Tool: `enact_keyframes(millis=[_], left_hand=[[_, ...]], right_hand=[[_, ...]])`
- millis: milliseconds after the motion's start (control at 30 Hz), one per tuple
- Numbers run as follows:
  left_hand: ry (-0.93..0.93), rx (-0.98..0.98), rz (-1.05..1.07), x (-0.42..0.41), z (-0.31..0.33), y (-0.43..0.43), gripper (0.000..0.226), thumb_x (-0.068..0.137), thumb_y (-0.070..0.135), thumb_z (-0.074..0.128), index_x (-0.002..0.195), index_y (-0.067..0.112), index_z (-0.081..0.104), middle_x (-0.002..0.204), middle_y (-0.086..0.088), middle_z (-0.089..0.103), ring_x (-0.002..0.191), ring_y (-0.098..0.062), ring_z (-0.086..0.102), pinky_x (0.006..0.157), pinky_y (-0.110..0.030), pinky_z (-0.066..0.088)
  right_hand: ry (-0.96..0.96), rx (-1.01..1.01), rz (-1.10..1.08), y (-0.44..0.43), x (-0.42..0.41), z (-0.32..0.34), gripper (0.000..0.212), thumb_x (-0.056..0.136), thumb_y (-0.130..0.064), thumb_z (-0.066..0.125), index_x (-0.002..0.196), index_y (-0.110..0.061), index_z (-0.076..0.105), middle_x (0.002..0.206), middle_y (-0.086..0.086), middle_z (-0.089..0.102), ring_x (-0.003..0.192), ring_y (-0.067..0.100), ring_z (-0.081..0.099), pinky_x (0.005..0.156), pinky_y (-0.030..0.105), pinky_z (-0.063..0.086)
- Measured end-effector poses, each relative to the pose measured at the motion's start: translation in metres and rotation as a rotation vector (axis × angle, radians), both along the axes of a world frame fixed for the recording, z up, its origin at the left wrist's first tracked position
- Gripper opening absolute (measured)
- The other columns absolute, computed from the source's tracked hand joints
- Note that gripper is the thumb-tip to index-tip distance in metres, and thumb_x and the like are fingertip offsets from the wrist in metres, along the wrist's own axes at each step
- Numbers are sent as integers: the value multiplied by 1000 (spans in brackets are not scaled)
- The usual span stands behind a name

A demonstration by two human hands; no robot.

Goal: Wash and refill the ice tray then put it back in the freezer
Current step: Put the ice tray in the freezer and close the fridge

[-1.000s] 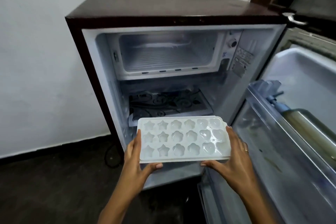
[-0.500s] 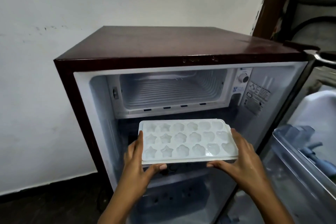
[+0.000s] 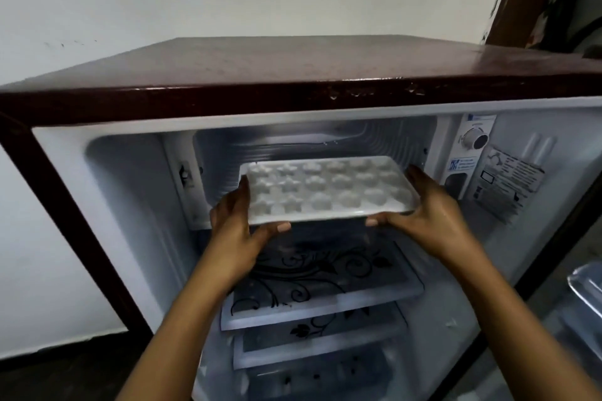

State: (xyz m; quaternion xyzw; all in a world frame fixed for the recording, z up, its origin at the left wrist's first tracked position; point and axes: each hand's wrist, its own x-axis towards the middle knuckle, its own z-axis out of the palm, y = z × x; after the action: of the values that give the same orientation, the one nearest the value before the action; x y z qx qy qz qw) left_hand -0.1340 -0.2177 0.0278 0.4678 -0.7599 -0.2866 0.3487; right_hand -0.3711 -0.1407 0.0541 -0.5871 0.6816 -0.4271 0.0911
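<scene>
Up from below the freezer's lip, where it hung half a second ago, the white plastic ice tray with star and flower cells (image 3: 329,189) now sits level with the mouth of the pale ribbed freezer compartment (image 3: 400,143). Its far edge looks to be just inside the opening and its near edge is still outside. My view has also closed in on the dark maroon mini fridge (image 3: 293,68), so its open cabinet fills most of what I see.

The left grip (image 3: 234,231) clasps the tray's left short end, thumb under the near edge and fingers up the side. The right grip (image 3: 433,215) clasps the right end the same way. The tray is close to level, and its long side runs across the opening.

Blur hides whether the cells hold water. I see nothing on the compartment's floor behind the tray. Below it, a glass shelf with a black floral print (image 3: 325,280) lies bare, with a second shelf beneath. A white thermostat dial (image 3: 475,139) and a printed label (image 3: 508,185) sit on the inner wall to the right of the freezer.
</scene>
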Motion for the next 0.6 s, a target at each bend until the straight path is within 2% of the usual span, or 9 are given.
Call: enact_keyframes(millis=[100,200,267,367,433,500,600], left_hand=[[-32,42,25,-11,0,-23,87,84,31,62,149,19,5,154,-8,17,140,-24,13,111,-31,16],[-31,68,32,-16,-1,-37,87,84,34,62,149,19,5,156,-6,14,142,-22,12,112,-31,16],[-22,62,38,-15,-4,-48,89,83,35,64,149,18,7,155,-7,16,142,-23,14,113,-32,16],[-58,90,39,-16,-7,-63,106,68,57,67,150,17,12,153,-7,26,141,-25,21,115,-37,21],[-50,119,32,-16,-6,-70,115,55,66,64,149,18,18,149,-6,34,138,-25,28,111,-44,31],[-34,121,25,-17,-9,-78,102,65,54,71,147,17,24,146,-5,39,135,-23,34,110,-40,33],[-47,90,30,-19,-11,-86,78,82,30,68,145,16,26,145,-3,40,135,-20,35,108,-24,26]], right_hand=[[-43,26,-4,-24,-11,-2,78,60,-14,85,127,-7,46,92,-14,43,95,9,45,54,-8,30],[-70,30,19,-42,-18,-7,76,64,-18,83,129,-9,44,94,-19,40,99,7,42,55,-9,29],[-91,34,41,-53,-21,-10,76,67,-19,81,132,-10,42,101,-15,39,102,5,39,56,-11,26],[-94,26,57,-68,-22,-13,78,69,-23,79,135,-10,39,108,-11,38,102,2,35,58,-13,21],[-115,16,54,-75,-23,-15,76,70,-24,79,133,-10,41,109,-10,41,106,3,39,62,-11,26],[-156,23,50,-83,-23,-20,73,69,-24,80,131,-11,43,108,-10,44,107,5,44,63,-8,30],[-201,3,62,-88,-22,-28,73,69,-20,79,131,-12,41,99,-20,47,103,4,46,64,-8,32]])
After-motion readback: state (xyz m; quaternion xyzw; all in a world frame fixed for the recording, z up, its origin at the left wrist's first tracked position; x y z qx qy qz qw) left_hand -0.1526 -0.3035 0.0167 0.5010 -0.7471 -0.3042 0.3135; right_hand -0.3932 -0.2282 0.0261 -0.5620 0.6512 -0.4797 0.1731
